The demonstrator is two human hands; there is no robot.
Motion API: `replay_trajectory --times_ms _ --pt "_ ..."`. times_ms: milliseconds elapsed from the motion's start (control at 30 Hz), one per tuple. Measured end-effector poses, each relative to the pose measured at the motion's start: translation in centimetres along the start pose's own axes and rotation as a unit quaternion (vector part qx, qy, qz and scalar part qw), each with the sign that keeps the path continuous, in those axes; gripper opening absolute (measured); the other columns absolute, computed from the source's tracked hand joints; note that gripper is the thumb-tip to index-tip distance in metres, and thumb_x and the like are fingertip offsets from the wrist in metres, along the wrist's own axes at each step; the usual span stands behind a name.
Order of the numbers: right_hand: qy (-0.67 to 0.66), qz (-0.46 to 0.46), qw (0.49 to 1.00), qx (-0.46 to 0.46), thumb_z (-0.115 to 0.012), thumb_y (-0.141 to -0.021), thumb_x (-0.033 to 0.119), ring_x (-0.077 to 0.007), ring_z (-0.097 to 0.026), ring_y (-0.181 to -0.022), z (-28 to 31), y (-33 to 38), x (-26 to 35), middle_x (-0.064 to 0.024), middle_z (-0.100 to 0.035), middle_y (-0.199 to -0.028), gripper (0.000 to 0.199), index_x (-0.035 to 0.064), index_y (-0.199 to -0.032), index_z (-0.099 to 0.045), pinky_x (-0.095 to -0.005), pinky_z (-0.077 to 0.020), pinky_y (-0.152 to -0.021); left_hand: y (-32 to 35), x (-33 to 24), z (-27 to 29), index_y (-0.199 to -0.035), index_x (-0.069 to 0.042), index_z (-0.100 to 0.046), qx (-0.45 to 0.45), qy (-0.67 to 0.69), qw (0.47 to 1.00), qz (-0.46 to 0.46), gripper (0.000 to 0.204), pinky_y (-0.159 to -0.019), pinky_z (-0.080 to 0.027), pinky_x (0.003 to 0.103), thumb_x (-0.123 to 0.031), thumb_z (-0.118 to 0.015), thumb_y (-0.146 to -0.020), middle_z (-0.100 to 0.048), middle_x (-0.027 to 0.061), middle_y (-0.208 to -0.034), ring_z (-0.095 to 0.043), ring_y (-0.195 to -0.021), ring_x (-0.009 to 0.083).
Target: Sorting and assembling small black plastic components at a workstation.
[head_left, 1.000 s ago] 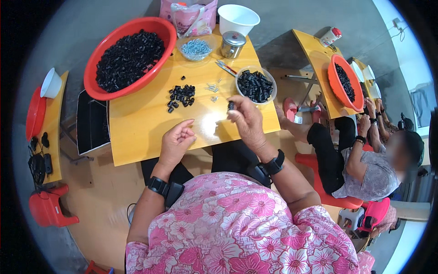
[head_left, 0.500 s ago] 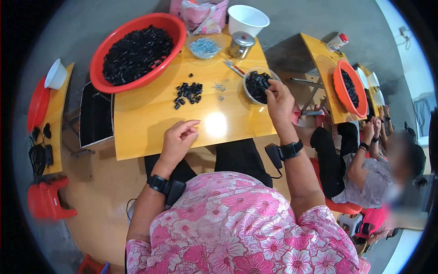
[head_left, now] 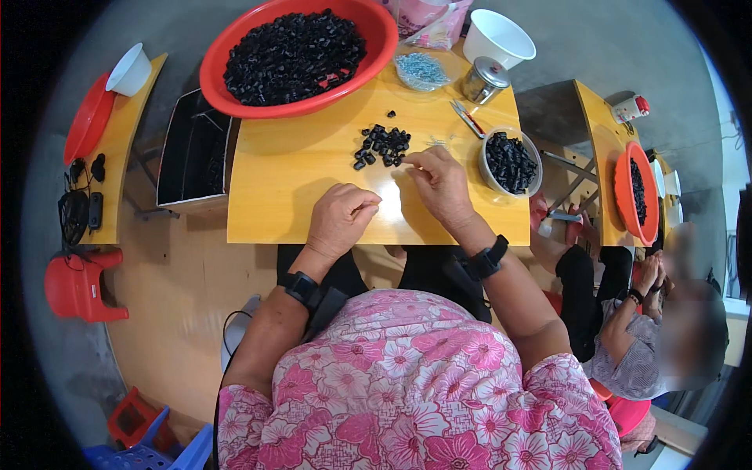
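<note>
Black pieces point(head_left: 381, 146) are lying in a loose pile on the yellow table point(head_left: 282, 196), ahead and slightly right of the left hand point(head_left: 342, 219). This hand is resting near the table edge with fingers curled and thumb and forefinger pinched narrow; whether it is holding anything cannot be told. The right hand point(head_left: 440, 184) is reaching to the pile's right edge, its thumb and forefinger narrowly spaced; a held piece cannot be confirmed. Loose silvery pieces point(head_left: 436, 141) are lying just beyond the right hand, partly hidden. A clear tub point(head_left: 539, 174) is standing to its right, containing further black parts. Beyond the pile from the left hand, a red basin point(head_left: 381, 39) is holding a large black heap.
</note>
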State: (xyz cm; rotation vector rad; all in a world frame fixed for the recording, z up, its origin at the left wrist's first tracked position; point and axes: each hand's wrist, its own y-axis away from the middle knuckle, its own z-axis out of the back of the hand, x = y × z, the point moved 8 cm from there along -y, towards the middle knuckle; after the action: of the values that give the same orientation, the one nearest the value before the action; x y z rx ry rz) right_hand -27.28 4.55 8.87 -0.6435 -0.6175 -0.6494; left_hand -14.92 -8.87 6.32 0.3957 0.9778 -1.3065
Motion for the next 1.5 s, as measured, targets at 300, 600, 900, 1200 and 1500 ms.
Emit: replay_trajectory --times_ms 300,600,900,1200,1500 --pt "0.084 0.046 0.995 0.027 -0.070 -0.076 0.009 -0.0324 -0.063 -0.079 -4.6 -2.7 2.1 -0.0114 -0.059 -0.086 0.024 0.0098 -0.100 -0.071 -0.0405 -0.0515 -0.068 0.1 0.1 0.1 -0.084 -0.010 -0.071 -0.006 0.016 1.000 -0.002 0.007 -0.073 -0.050 0.038 -0.012 -0.071 -0.077 -0.066 0.0061 -0.080 -0.062 -0.081 0.0280" --pt "0.108 0.047 0.993 0.031 -0.070 -0.075 0.009 -0.0322 -0.064 -0.079 -5.4 -2.3 2.0 -0.0107 -0.062 -0.087 0.016 0.0091 -0.091 -0.072 -0.0412 -0.0527 -0.069 0.0 0.0 0.2 -0.083 -0.010 -0.070 -0.010 0.011 1.000 -0.016 0.006 -0.071 -0.050 0.039 -0.012 -0.070 -0.078 -0.066 0.0065 -0.080 -0.062 -0.081 0.0283" --pt "0.091 0.035 0.994 0.051 -0.072 -0.073 0.007 -0.0323 -0.064 -0.076 -4.4 -0.1 2.0 -0.0106 -0.062 -0.085 0.019 0.0080 -0.092 -0.071 -0.0404 -0.0528 -0.067 0.1 0.4 0.3 -0.081 -0.009 -0.068 -0.020 0.025 0.999 -0.007 0.005 -0.071 -0.051 0.040 -0.012 -0.071 -0.077 -0.065 0.0072 -0.079 -0.062 -0.079 0.0296" --pt "0.111 -0.022 0.992 0.058 -0.070 -0.079 0.014 -0.0343 -0.064 -0.078 -5.3 0.6 1.7 -0.0139 -0.061 -0.089 0.018 0.0069 -0.095 -0.066 -0.0438 -0.0526 -0.069 0.2 0.6 0.5 -0.078 -0.007 -0.065 -0.037 0.032 0.998 0.025 0.008 -0.070 -0.051 0.040 -0.012 -0.071 -0.077 -0.064 0.0073 -0.076 -0.061 -0.078 0.0289" --pt "0.091 -0.015 0.994 0.064 -0.068 -0.080 0.010 -0.0347 -0.064 -0.081 -5.4 1.9 1.3 -0.0152 -0.061 -0.090 0.012 0.0064 -0.091 -0.066 -0.0418 -0.0530 -0.071 0.5 1.7 0.2 -0.092 -0.005 -0.065 -0.055 0.096 0.991 0.069 0.018 -0.068 -0.054 0.031 -0.008 -0.075 -0.078 -0.065 0.0077 -0.082 -0.065 -0.073 0.0207"
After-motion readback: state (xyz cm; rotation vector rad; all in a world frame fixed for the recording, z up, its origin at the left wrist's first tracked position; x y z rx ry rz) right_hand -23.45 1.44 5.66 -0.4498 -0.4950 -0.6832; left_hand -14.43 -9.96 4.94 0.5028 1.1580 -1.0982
